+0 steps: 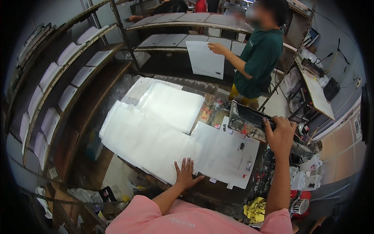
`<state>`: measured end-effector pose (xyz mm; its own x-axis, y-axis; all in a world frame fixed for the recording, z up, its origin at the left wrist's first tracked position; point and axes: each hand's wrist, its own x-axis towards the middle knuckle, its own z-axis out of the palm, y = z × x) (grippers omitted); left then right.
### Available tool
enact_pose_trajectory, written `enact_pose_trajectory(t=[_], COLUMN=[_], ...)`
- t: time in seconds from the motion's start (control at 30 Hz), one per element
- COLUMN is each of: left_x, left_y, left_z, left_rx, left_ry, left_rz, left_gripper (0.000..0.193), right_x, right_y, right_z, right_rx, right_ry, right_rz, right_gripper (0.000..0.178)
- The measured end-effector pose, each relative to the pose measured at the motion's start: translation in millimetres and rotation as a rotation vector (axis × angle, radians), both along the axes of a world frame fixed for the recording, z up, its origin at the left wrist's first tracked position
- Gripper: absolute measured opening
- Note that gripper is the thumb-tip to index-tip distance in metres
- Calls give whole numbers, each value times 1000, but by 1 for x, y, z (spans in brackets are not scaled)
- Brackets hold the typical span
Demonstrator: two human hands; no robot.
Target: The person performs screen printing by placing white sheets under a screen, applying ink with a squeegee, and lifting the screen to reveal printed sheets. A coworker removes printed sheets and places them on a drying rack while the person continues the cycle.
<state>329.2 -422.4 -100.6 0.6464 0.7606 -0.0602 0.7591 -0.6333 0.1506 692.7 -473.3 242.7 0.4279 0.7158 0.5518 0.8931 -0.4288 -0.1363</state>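
My left hand [186, 174] lies flat with fingers spread, at the near edge of the white sheets, where the stack [144, 132] meets a single printed sheet [222, 152]. That sheet lies flat and bears small black marks and a red one near its right edge. My right hand [281, 134] grips the edge of a dark, paint-stained screen-printing frame [249, 123], which is tilted up above the sheet's far right side. A second pile of white sheets [171, 103] lies farther back on the table. My right thumb rests on the frame's near face.
A co-worker in a green shirt [259, 54] stands across the table, holding a white sheet [204, 60]. Racks with sheets on shelves [74, 84] line the left and back. Paint cans [303, 128] and a crumpled yellow cloth [255, 210] are at right.
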Motion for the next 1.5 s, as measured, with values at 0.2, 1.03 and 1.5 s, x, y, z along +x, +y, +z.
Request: enact_pose_trajectory(t=[0.2, 1.03, 1.5], left_x=[54, 127, 135], left_y=[13, -40, -49], left_z=[88, -10, -21], left_rx=[35, -96, -166], left_ry=[-392, -284, -212], left_rz=[-35, -548, -554], left_gripper=[97, 51, 58], right_x=[-1, 34, 27], right_y=[2, 10, 12], right_z=[7, -12, -18], right_rx=[27, 34, 86], right_ry=[4, -65, -44], right_rz=[14, 48, 49], right_gripper=[51, 66, 70])
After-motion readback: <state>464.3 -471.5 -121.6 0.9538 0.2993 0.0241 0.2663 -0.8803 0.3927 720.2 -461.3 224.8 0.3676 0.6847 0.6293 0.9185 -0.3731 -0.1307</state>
